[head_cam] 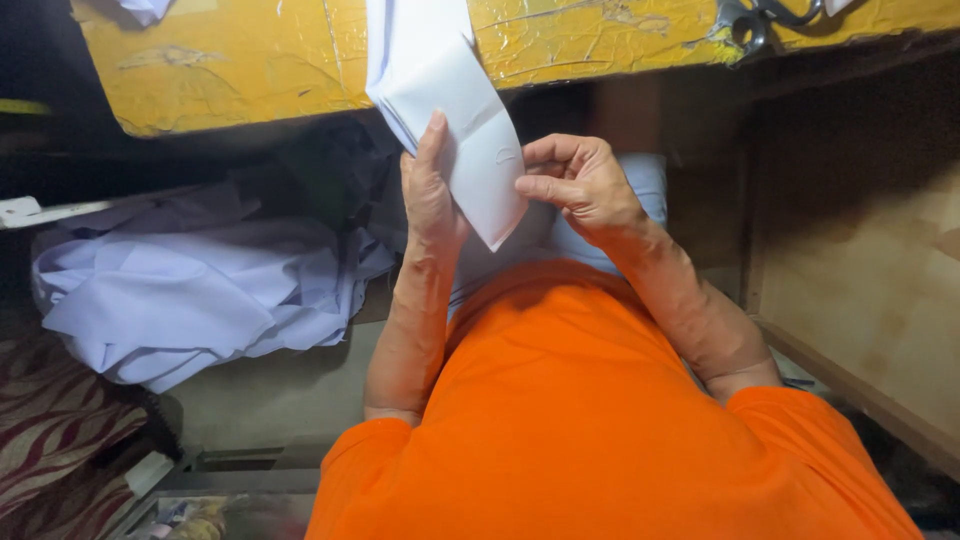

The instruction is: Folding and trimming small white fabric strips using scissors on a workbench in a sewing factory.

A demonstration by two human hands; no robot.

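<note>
Both hands hold a folded piece of white fabric up in front of my orange shirt. My left hand lies flat against the fabric's left side, fingers pointing up along it. On the right edge, near the lower pointed corner, my right hand pinches the fabric between thumb and fingers. The upper part of the fabric rises over the edge of a yellow tabletop.
A heap of pale lavender-white cloth lies to the left below the table. Dark scissors rest on the yellow top at the upper right. A wooden panel stands on the right. Red patterned cloth fills the lower left.
</note>
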